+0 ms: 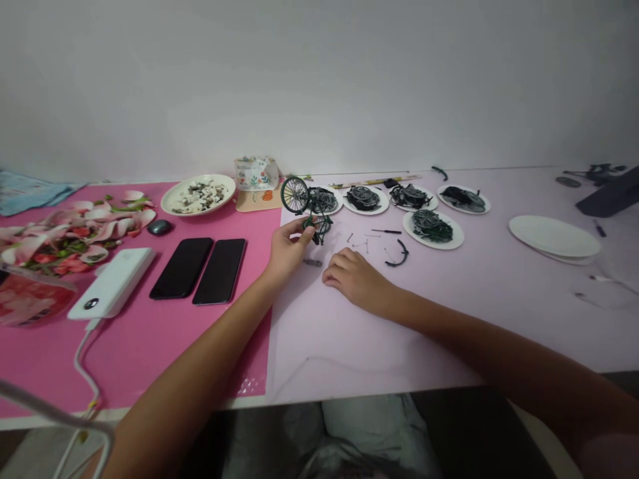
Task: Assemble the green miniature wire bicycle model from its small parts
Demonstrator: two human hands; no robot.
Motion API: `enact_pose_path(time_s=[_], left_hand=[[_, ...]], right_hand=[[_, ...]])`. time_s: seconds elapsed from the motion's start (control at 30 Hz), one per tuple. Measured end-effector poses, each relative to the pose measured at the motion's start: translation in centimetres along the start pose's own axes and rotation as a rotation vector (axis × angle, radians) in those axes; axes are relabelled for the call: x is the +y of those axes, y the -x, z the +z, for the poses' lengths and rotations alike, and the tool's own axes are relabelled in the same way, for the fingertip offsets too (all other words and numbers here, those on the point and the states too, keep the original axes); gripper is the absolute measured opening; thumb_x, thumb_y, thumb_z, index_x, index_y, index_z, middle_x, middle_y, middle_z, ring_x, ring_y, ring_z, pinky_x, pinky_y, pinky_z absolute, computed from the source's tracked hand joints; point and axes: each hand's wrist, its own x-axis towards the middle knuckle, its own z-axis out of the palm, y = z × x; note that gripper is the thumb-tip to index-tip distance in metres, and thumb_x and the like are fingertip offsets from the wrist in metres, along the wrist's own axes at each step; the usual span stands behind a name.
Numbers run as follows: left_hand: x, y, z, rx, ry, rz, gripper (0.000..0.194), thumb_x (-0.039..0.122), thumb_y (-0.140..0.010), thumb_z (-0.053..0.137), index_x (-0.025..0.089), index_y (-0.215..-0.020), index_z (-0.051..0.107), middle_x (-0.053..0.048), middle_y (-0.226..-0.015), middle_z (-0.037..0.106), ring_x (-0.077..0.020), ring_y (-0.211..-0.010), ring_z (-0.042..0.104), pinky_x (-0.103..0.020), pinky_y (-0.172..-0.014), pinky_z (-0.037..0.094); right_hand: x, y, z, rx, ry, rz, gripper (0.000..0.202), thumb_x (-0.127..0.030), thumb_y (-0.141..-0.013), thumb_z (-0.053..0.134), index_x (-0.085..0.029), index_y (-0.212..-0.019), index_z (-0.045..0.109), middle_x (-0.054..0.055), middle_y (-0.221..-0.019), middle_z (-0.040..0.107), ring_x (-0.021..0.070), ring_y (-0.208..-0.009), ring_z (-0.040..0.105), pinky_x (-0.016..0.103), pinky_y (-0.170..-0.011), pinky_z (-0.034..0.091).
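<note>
In our left hand (289, 253) the grip is closed around the dark green model bicycle (313, 222), held just above the counter (439, 352). Our right hand (357, 279) rests nearby, fingers curled; we cannot tell whether it holds anything. We judge the work partway: one spoked wheel (294, 195) appears joined on, while a curved part (403, 255), thin metal pieces (367, 246) and heaped parts (432, 226) lie apart. The model bicycle's long axis slants, its wheel end pointing leftward toward the wall.
</note>
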Motion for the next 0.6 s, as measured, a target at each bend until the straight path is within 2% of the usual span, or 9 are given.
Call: enact_pose_path(time_s=[0.17, 0.27, 0.43, 0.6], left_hand=[[0.0, 0.2, 0.3, -0.031, 0.054, -0.028, 0.049, 0.051, -0.081, 0.085, 0.016, -0.115, 0.084, -0.014, -0.118, 0.083, -0.0303, -0.112, 0.075, -0.035, -0.088, 0.058], [0.2, 0.6, 0.6, -0.056, 0.079, -0.062, 0.046, 0.050, -0.079, 0.087, 0.018, -0.113, 0.086, -0.011, -0.117, 0.083, -0.0298, -0.111, 0.073, -0.037, -0.088, 0.059], [1.1, 1.9, 1.6, -0.116, 0.110, -0.176, 0.049, 0.045, -0.079, 0.088, 0.017, -0.119, 0.085, -0.013, -0.118, 0.082, -0.0272, -0.098, 0.074, -0.035, -0.079, 0.058], [1.6, 3.0, 2.8, -0.192, 0.148, -0.179, 0.048, 0.044, -0.079, 0.089, 0.016, -0.117, 0.085, -0.015, -0.121, 0.082, -0.0288, -0.104, 0.074, -0.036, -0.088, 0.056]], right_hand=[[0.3, 0.1, -0.2, 0.066, -0.063, 0.009, 0.019, -0.021, -0.109, 0.055, -0.021, -0.100, 0.072, 0.010, -0.103, 0.067, 0.0268, -0.102, 0.054, 0.041, -0.088, 0.047], [0.7, 0.0, -1.0, 0.246, -0.155, 0.036, 0.019, -0.020, -0.109, 0.053, -0.023, -0.099, 0.069, 0.009, -0.102, 0.066, 0.0260, -0.100, 0.057, 0.043, -0.092, 0.049], [1.5, -0.1, -1.9, 0.580, -0.258, 0.141, 0.014, -0.031, -0.109, 0.057, -0.026, -0.100, 0.066, 0.007, -0.099, 0.063, 0.0262, -0.101, 0.060, 0.044, -0.091, 0.052], [1.5, -0.3, -1.7, 0.710, -0.272, 0.211, 0.016, -0.038, -0.109, 0.058, -0.026, -0.100, 0.065, 0.006, -0.099, 0.063, 0.0245, -0.095, 0.061, 0.042, -0.082, 0.052]])
